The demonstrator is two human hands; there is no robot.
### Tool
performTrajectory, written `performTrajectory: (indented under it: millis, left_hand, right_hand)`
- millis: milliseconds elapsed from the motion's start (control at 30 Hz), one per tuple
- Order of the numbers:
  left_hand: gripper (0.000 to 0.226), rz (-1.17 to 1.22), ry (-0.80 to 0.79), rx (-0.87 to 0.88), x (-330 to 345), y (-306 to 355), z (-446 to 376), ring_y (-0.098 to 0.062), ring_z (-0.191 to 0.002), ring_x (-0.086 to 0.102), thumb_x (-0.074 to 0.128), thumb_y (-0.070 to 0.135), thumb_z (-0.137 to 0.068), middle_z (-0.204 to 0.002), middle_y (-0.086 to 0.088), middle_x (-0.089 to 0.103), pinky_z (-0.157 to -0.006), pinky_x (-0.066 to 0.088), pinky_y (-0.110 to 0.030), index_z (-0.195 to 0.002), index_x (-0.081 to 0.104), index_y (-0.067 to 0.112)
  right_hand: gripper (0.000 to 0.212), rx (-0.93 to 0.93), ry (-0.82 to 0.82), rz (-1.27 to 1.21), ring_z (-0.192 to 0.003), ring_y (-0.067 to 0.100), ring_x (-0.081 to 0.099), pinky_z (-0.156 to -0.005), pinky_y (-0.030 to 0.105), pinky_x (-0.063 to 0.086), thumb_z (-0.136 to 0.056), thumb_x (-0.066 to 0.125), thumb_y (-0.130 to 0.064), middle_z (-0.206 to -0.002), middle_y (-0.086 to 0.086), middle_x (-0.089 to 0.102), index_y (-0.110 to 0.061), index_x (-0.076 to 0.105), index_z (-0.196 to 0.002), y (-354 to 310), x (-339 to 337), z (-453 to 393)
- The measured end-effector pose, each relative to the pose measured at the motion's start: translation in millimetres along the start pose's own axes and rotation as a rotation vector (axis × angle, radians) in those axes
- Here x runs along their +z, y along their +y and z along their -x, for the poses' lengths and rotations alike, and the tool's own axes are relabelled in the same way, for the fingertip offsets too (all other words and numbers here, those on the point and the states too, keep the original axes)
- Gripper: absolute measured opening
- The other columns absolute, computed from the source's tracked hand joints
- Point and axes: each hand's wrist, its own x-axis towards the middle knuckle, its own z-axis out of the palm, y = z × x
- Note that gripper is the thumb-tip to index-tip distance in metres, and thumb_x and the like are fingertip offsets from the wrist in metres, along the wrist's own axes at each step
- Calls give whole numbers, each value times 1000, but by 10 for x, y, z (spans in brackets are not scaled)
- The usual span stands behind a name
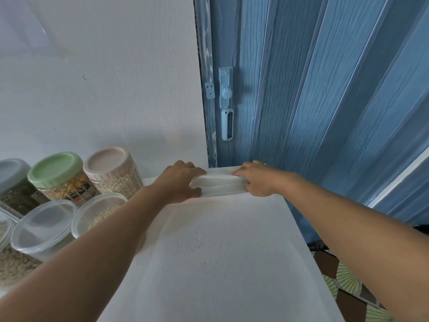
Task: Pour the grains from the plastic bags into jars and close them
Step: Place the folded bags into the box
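Both hands are gripping a pale, translucent plastic item point(218, 183) at the far edge of the white surface point(209, 263) — left hand point(180, 180) and right hand point(256, 178) each curling a grip round one end. Whether it is a bag, I cannot tell. Lidded jars point(69, 180) are standing left — likely fetching it toward them next.

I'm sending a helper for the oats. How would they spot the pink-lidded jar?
Look left of the blue folding door, along the white wall. Three coloured-lid jars stand there; the pink-lidded jar is nearest the left hand, beside the green-lidded jar.
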Motion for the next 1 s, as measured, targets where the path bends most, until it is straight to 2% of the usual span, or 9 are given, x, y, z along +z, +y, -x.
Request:
performTrajectory:
  millis: [167,300,433,567,700,833,900,1000]
  left_hand:
    - [57,33,-27,-22,21,5,-76,-19,-113,44,71,46,-91,-130,3,62,-92,39,-36,-144,53,36]
    - [66,74,-25,-44,51,-22,-73,-22,-121,45,70,46,-92,-138,2,58,-99,39,-39,-152,44,39]
    - [63,73,-77,-78,98,-30,-72,-23,-129,39,64,52,-95,-143,2,53,-104,37,-40,-154,44,43]
    - [71,74,-47,-83,112,-27,-25,-23,-129,40,63,54,-97,-144,0,51,-104,34,-37,-160,33,41]
    - [81,51,22,-66,49,-15,36,-24,-130,42,65,55,-96,-142,0,53,-108,34,-40,-163,21,42]
    - [75,13,119,-23,25,74,149,-27,-151,24,66,45,-99,-164,-1,32,-122,24,-47,-163,28,41]
    - [61,-4,196,31,2,107,172,-28,-149,29,61,37,-104,-162,-2,38,-120,30,-47,-160,38,36]
    - [46,19,109,48,37,123,153,-24,-137,45,50,35,-109,-153,-2,51,-111,42,-40,-155,48,30]
  right_hand:
    - [61,41,10,-128,-138,26,36,-112,47,37,-99,46,-12,-151,0,45,-31,32,-156,54,41,-7]
    - [65,40,-40,-118,-143,30,31,-116,52,33,-99,44,-14,-152,3,40,-39,29,-158,48,15,-33]
    - [62,69,-59,-112,-148,32,25,-118,50,28,-102,40,-20,-158,3,35,-40,29,-160,13,19,-96]
    - [54,11,98,-193,-138,27,38,-111,46,36,-106,50,-35,-140,1,47,-40,34,-157,88,150,-28]
    - [68,-64,278,-256,-127,20,41,-104,41,40,-105,57,-35,-130,-2,47,-45,20,-161,84,241,62]
    - [56,-113,421,-144,-121,17,36,-102,33,35,-104,59,-32,-132,-4,42,-45,40,-155,68,286,62]
    - [49,-107,464,-37,-113,20,36,-102,35,37,-105,57,-35,-127,-1,42,-45,46,-152,90,290,48]
    - [46,-79,361,-48,-110,18,37,-98,37,42,-109,48,-38,-121,-3,42,-44,43,-154,62,287,28]
